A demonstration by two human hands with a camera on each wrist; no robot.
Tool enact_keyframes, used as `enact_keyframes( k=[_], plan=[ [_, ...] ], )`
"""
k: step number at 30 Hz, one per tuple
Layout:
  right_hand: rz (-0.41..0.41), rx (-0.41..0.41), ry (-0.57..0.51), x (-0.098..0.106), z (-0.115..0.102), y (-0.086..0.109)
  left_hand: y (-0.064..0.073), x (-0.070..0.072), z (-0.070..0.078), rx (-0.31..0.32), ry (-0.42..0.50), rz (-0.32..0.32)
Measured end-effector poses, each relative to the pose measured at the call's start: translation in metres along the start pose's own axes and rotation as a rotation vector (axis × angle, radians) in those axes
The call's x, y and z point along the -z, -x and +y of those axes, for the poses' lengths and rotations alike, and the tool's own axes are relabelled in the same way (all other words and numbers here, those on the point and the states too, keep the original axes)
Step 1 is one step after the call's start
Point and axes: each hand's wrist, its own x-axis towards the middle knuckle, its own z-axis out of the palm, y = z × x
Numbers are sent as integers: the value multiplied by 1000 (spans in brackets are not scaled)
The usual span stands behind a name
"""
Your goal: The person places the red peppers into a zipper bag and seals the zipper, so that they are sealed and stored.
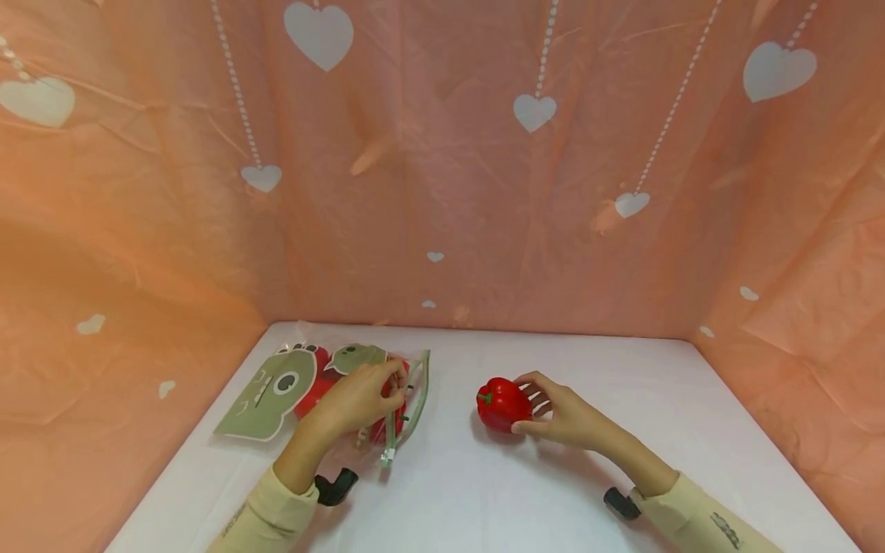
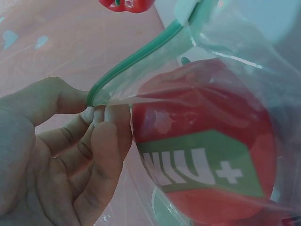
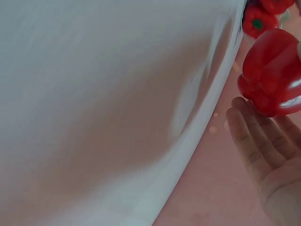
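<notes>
On the left of the white table lies a clear zip bag [image 1: 259,399] with a green one-eyed monster print and a green zip edge. Red bell peppers [image 3: 257,23] show inside it. My left hand [image 1: 366,395] pinches the bag's edge by the zip [image 2: 136,55], thumb against fingertips. To the right of the bag, my right hand [image 1: 563,415] holds another red bell pepper [image 1: 503,405] by its side, its green stem facing left. In the right wrist view the fingers [image 3: 265,141] lie along the pepper's underside.
The white table [image 1: 477,499] ends at an orange curtain [image 1: 442,192] with white hearts, which encloses it at the back and both sides. Dark wrist-worn pieces [image 1: 336,486] jut out by both sleeves. A white slider [image 1: 388,456] sits at the near end of the zip.
</notes>
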Motion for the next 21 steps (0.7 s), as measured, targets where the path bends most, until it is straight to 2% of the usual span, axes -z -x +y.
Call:
enact_keyframes(
  k=[4, 13, 17, 21],
  plan=[
    [-23, -14, -25, -10, -8, -5, 0, 1, 0, -20, 2, -2],
    [-36, -2, -39, -28, -26, -14, -1, 1, 0, -21, -11, 5],
    [-50, 17, -49, -36, -31, -20, -2, 1, -1, -40, -18, 7],
    [-78, 37, -84, -44, -34, -24, -2, 1, -1, -32, -16, 0]
  ],
)
